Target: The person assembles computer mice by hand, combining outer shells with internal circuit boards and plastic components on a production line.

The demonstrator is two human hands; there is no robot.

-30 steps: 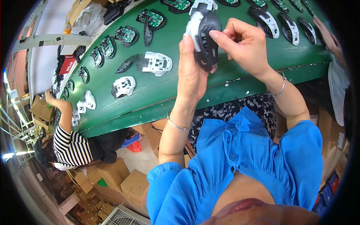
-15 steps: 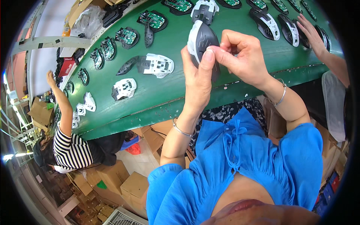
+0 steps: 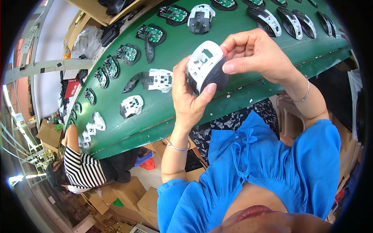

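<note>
A white and black computer mouse shell (image 3: 206, 55) is held up above the green bench, tilted so its white cut-out side faces me. My left hand (image 3: 187, 91) is closed around its lower left side, thumb across the near end. My right hand (image 3: 254, 56) pinches its right edge by the black panel, thumb on the panel and fingers curled. Left of my hands, another white shell (image 3: 159, 80) lies with a black piece (image 3: 133, 82) at its end. Nearer to me is a smaller white shell (image 3: 132, 105). Above my hands lies a grey-and-white shell (image 3: 200, 18).
Along the far side of the green bench (image 3: 155, 120) lie several mouse bases with green circuit boards (image 3: 127, 53). Black-and-white shells (image 3: 264, 20) lie at the right. A co-worker in a striped top (image 3: 83, 167) sits at the left. Cardboard boxes (image 3: 128, 192) stand on the floor.
The mouse shell has turned from its black outer face to its white cut-out side and come lower. A co-worker's hand at the right has mostly left view. The co-worker at left lowered an arm.
</note>
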